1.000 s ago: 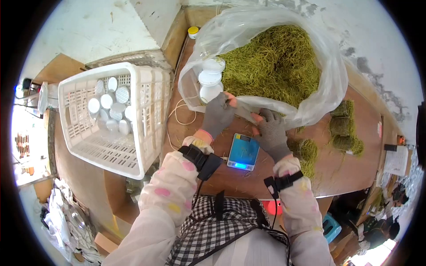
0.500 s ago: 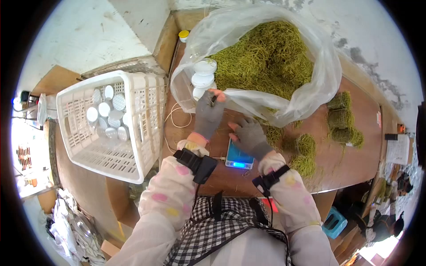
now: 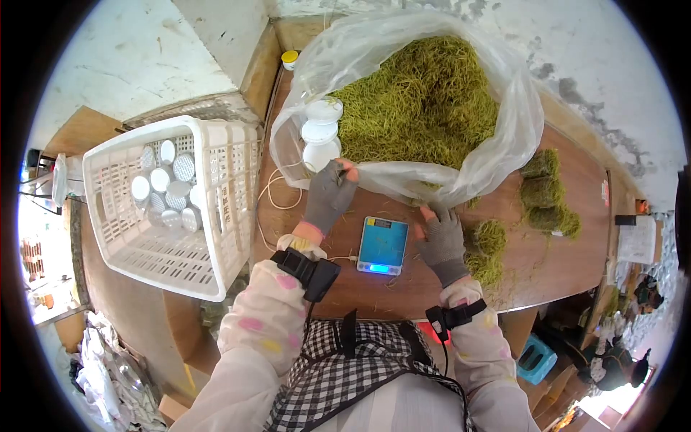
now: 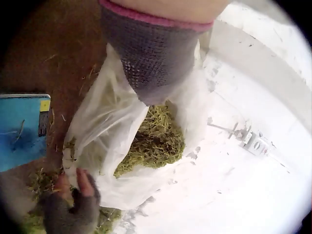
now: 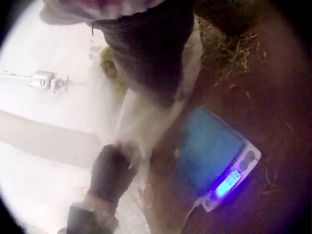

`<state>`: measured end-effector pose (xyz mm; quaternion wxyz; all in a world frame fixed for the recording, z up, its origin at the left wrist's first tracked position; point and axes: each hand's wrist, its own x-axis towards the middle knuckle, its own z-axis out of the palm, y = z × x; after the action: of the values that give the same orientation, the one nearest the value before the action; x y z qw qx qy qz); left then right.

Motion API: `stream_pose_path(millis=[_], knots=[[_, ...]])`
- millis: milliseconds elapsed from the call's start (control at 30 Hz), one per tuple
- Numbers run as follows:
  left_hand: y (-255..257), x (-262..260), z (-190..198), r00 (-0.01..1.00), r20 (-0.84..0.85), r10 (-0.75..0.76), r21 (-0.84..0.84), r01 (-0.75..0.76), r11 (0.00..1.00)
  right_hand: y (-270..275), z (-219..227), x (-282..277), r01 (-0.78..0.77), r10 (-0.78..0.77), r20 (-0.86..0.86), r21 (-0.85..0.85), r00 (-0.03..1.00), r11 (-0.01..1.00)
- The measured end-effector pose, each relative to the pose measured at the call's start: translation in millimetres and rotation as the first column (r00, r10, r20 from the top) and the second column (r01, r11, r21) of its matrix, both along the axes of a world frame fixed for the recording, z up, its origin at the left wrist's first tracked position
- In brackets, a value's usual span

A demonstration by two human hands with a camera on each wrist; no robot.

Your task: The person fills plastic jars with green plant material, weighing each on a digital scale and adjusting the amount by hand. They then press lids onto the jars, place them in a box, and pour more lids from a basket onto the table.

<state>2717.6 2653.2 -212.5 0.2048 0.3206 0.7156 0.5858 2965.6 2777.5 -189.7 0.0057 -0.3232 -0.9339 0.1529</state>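
Observation:
A large clear plastic bag (image 3: 536,122) lies open at the back of the table, full of dried green, needle-like plant material (image 3: 425,101). My left hand (image 3: 331,196), in a grey glove with bare fingertips, grips the bag's front rim near its left end. Farther right, my right hand (image 3: 441,241), gloved alike, pinches the rim between thumb and finger, as the left wrist view shows. Between the hands, nearer my body, sits a blue digital scale (image 3: 383,241) with a lit display. Several white round lids (image 3: 321,132) lie inside the bag at its left side.
At left, a white plastic basket (image 3: 209,209) holds several white-lidded containers (image 3: 160,179). Bundles of the green material (image 3: 541,189) stand at the right, with another clump (image 3: 487,245) beside my right hand. A white cable (image 3: 268,191) runs left of the scale.
My right hand left the bag's rim, passed over the scale, then moved right and back to the rim. My left hand stays at the rim. The head view has shifted slightly.

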Motion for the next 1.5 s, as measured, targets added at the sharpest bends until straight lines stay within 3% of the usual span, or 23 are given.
stream_pose_path(millis=[33, 67, 167, 233, 367, 400, 433, 467, 500, 533, 567, 633, 667, 733, 800, 867, 933, 1000, 1067, 1167, 1400, 1467, 1500], knots=[[-1, 2, 0, 1.000, -0.019, -0.016, 0.017, 0.016, 1.000, -2, 5, -9, -0.054, 0.064, -0.178, 0.060, 0.982, 0.997], [-3, 3, 0, 0.999, -0.022, -0.025, 0.009, 0.025, 1.000, -1, 4, -19, -0.045, 0.054, -0.182, 0.052, 0.982, 0.998], [-5, 5, 1, 0.997, -0.033, -0.072, -0.037, 0.071, 0.997, 4, 1, -29, 0.035, 0.035, -0.270, 0.250, 0.962, 0.968], [-4, 5, 6, 0.992, -0.124, -0.010, 0.004, 0.010, 1.000, 8, -2, -23, 0.023, -0.039, 0.102, 0.157, 0.994, 0.987], [-3, 9, 13, 0.997, -0.062, 0.035, 0.067, -0.030, 0.997, 0, -7, -5, 0.133, -0.140, 0.157, 0.054, 0.978, 0.990], [-2, 9, 12, 0.999, -0.024, 0.026, 0.077, -0.024, 0.997, 2, -19, -6, 0.276, -0.283, -0.076, -0.081, 0.956, 0.958], [-1, 9, 11, 1.000, 0.012, 0.017, 0.086, -0.018, 0.996, 5, -30, -5, 0.373, -0.434, -0.282, -0.245, 0.856, 0.895], [-2, 10, 12, 1.000, 0.013, 0.017, 0.086, -0.018, 0.996, 11, -29, -7, 0.373, -0.434, -0.281, -0.245, 0.856, 0.895], [-3, 10, 13, 0.997, 0.071, -0.008, 0.060, 0.004, 0.998, 23, -27, -14, 0.414, -0.684, -0.293, -0.617, 0.668, 0.669], [-5, 11, 15, 0.991, 0.128, -0.033, 0.035, 0.029, 0.999, 35, -25, -22, 0.315, -0.877, -0.176, -0.887, 0.447, 0.339], [-7, 10, 14, 0.991, 0.126, -0.038, 0.031, 0.034, 0.999, 45, -21, -30, 0.314, -0.880, -0.174, -0.889, 0.442, 0.334], [-12, 7, 11, 0.990, -0.059, -0.125, 0.015, 0.126, 0.992, 62, -13, -42, 0.455, -0.910, -0.041, -0.856, 0.412, 0.245], [-15, 8, 12, 0.989, -0.062, -0.131, 0.007, 0.131, 0.991, 64, -20, -43, 0.453, -0.913, -0.036, -0.860, 0.407, 0.236], [-20, 7, 15, 0.982, -0.002, -0.189, -0.023, 0.189, 0.982, 72, -46, -41, 0.375, -0.969, -0.023, -0.919, 0.245, 0.117], [-23, 4, 9, 0.982, -0.012, -0.188, -0.039, 0.187, 0.982, 78, -44, -37, 0.396, -0.962, -0.010, -0.910, 0.273, 0.122], [-26, 2, 7, 0.985, -0.013, -0.174, -0.049, 0.173, 0.984, 77, -32, -29, -0.049, -0.992, -0.006, -0.999, 0.123, 0.000], [-28, 0, 12, 0.967, -0.168, -0.191, -0.099, 0.176, 0.979, 73, 1, -31, -0.042, -0.989, 0.028, -0.999, 0.148, -0.035], [-30, 3, 14, 0.976, -0.095, -0.195, -0.116, 0.184, 0.976, 72, 4, -34, -0.041, -0.985, 0.060, -0.997, 0.160, -0.068], [-27, 5, 12, 0.976, -0.026, -0.214, -0.129, 0.209, 0.969, 75, -8, -42, 0.377, -0.910, 0.062, -0.920, 0.410, 0.107], [-30, 5, 6, 0.958, -0.182, -0.222, 0.000, 0.226, 0.974, 76, -18, -50, 0.510, -0.885, 0.150, -0.853, 0.441, 0.110], [-33, 6, 9, 0.961, -0.168, -0.218, -0.126, 0.198, 0.972, 70, 1, -44, 0.211, -0.954, 0.043, -0.977, 0.296, 0.021], [-36, 3, 4, 0.958, -0.205, -0.202, -0.166, 0.170, 0.971, 65, 24, -38, -0.091, -0.974, -0.056, -0.995, 0.221, 0.036], [-36, 2, 0, 0.944, -0.233, -0.232, -0.173, 0.195, 0.966, 69, 13, -31, -0.008, -0.961, -0.032, -0.999, 0.276, 0.031]])
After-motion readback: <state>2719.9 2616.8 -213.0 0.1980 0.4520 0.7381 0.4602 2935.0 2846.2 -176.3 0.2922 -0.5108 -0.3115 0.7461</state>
